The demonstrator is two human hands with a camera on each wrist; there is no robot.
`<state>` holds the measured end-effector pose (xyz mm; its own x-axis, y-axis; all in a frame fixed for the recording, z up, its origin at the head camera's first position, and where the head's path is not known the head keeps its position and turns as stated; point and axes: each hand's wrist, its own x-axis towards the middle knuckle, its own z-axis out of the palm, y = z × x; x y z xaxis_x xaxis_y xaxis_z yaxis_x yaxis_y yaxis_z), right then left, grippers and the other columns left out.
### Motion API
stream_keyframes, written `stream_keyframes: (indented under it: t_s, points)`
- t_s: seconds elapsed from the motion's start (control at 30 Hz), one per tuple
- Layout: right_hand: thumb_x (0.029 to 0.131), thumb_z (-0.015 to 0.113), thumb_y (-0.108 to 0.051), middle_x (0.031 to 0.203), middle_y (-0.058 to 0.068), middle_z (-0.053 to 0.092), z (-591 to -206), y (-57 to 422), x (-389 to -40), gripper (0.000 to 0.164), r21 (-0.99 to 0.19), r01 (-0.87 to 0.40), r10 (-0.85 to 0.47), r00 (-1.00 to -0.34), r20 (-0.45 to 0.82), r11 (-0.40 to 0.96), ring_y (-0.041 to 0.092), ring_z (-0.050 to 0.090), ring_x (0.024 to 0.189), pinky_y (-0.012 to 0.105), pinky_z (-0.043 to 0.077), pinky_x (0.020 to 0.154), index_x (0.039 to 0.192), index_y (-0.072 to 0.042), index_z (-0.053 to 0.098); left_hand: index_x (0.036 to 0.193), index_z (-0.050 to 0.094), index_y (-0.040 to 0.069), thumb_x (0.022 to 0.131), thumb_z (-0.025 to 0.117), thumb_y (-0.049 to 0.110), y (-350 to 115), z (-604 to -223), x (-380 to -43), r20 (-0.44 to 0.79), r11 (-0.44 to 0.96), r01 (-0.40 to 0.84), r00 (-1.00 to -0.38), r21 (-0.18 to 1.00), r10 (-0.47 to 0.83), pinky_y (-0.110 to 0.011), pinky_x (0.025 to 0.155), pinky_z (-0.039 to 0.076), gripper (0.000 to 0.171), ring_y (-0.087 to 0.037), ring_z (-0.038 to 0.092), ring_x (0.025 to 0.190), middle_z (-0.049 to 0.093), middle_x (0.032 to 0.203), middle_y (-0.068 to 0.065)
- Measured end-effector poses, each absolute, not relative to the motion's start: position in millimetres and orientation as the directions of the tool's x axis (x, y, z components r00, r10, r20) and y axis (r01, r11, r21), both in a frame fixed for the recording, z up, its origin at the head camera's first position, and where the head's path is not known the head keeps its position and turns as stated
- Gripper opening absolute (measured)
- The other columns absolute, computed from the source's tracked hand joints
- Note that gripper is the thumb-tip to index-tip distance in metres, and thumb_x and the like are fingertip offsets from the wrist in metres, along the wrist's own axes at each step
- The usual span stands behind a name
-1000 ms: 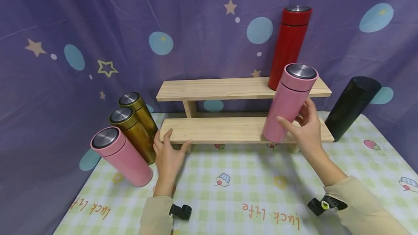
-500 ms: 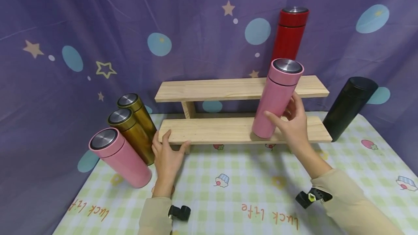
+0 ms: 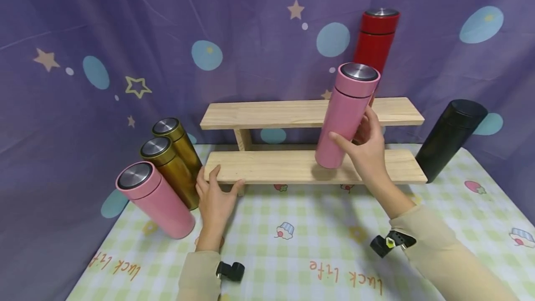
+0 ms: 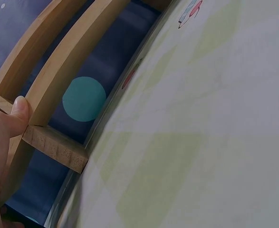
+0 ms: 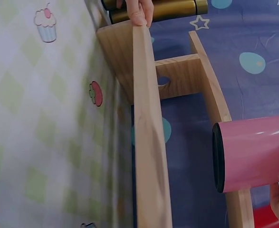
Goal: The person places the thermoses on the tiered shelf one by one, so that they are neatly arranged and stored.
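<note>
A pink thermos bottle [image 3: 346, 106] with a steel-topped lid is in my right hand [image 3: 368, 154], thumb on its front and fingers around its right side. It hangs slightly tilted over the lower board, and its dark base shows free of the wood in the right wrist view. My left hand [image 3: 215, 203] grips the left end of a two-tier wooden shelf [image 3: 267, 167]; in the left wrist view its thumb [image 4: 19, 111] presses on the board's edge. A red thermos bottle [image 3: 376, 43] stands on the upper board, partly hidden behind the pink one.
Left of the shelf stand two gold thermos bottles [image 3: 171, 164] and another pink thermos bottle [image 3: 160, 203]. A black thermos bottle [image 3: 451, 138] stands on the right. A checked cloth [image 3: 317, 226] covers the table, and a purple starry curtain [image 3: 259, 13] hangs behind.
My right hand has carried the pink thermos bottle leftward and a little upward, across the lower board. My left hand has stayed on the shelf end.
</note>
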<state>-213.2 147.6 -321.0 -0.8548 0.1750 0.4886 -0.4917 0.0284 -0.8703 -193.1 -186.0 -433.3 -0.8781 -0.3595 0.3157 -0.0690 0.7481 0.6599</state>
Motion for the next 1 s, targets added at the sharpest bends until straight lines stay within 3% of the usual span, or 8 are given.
stream_keyframes:
  t_s: [0.5, 1.0]
  points:
    - [0.082, 0.078, -0.007, 0.127, 0.005, 0.055, -297.2, 134.1, -228.2, 0.077, -0.84, -0.543, 0.128, -0.833, 0.539, -0.003, 0.02, 0.053, 0.113, 0.028, 0.044, 0.088, 0.147, -0.023, 0.042, 0.147, 0.045, 0.017, 0.08, 0.076, 0.057, -186.6, -433.4, -192.7, 0.317, 0.746, -0.068, -0.877, 0.662, -0.362, -0.06, 0.084, 0.044, 0.085, -0.036, 0.018, 0.144, 0.016, 0.16, -0.016]
    - [0.081, 0.08, -0.012, 0.129, 0.009, 0.056, -275.1, 118.2, -244.7, 0.078, -0.832, -0.555, 0.115, -0.828, 0.549, -0.023, 0.024, 0.056, 0.108, 0.031, 0.047, 0.087, 0.147, -0.023, 0.041, 0.147, 0.046, 0.016, 0.078, 0.078, 0.058, -186.4, -433.7, -192.4, 0.33, 0.743, -0.057, -0.871, 0.667, -0.364, -0.06, 0.083, 0.044, 0.086, -0.037, 0.019, 0.144, 0.017, 0.159, -0.017]
